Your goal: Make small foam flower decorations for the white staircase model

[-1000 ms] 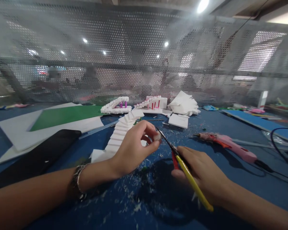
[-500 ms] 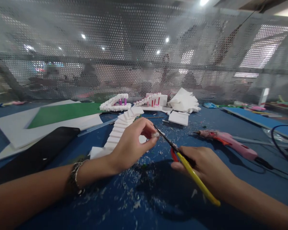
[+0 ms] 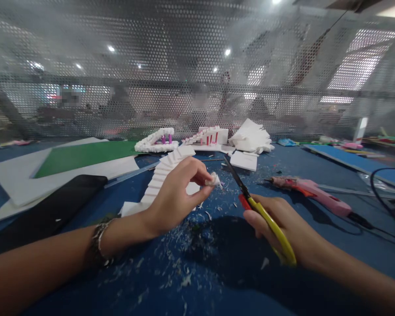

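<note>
Between the thumb and fingers of my left hand point(image 3: 177, 193) is a small white piece point(image 3: 213, 179), perhaps foam, with a purplish tip; its exact kind is unclear. My right hand point(image 3: 279, 224) grips scissors point(image 3: 270, 226) with yellow and red handles. Their dark blades look closed, point away from me, and lie apart from the white piece, to its right. Behind my left hand, a row of overlapping white slabs point(image 3: 156, 180) curves over the blue table point(image 3: 197, 272). White shavings point(image 3: 184, 259) are scattered below my hands.
A pink hot glue gun point(image 3: 325, 197) lies at right, its cable trailing off. White models with purple posts point(image 3: 156, 141) and red posts point(image 3: 209, 137) stand at the back, beside stacked white sheets point(image 3: 252, 137). A green sheet point(image 3: 85, 158) and a black phone-like slab point(image 3: 49, 210) lie left.
The scissors have drawn back to the right, away from the white piece, and their handles have turned. My left hand keeps hold of the piece, which shows more fully now.
</note>
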Available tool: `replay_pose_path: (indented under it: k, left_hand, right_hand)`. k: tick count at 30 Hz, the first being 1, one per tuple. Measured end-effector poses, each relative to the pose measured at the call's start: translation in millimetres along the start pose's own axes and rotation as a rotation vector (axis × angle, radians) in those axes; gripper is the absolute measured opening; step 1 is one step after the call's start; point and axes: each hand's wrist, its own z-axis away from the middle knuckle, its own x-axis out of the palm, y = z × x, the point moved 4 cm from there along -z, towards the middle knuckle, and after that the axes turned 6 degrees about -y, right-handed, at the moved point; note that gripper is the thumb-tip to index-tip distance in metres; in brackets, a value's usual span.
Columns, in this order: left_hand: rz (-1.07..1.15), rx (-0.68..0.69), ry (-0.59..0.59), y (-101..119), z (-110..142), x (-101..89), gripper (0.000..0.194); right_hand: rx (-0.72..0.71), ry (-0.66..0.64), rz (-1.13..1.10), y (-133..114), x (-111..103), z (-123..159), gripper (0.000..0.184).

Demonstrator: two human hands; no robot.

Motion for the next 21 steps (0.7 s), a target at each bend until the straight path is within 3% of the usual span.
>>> replay_pose_path:
  k: [4, 12, 21]
  left_hand:
    - [0.042, -0.017, 0.014, -3, -1, -0.6, 0.006]
    - [0.294, -0.226, 0.000, -7, 1, 6.4, 0.007]
    - [0.333, -0.222, 0.024, 0, 4, 9.9, 0.006]
  right_hand:
    - [-0.073, 0.019, 0.078, -5, -2, 1, 0.041]
    - [-0.020, -0.015, 0.177, -9, 4, 3, 0.046]
    - [0.025, -0.025, 0.253, -9, 8, 1, 0.041]
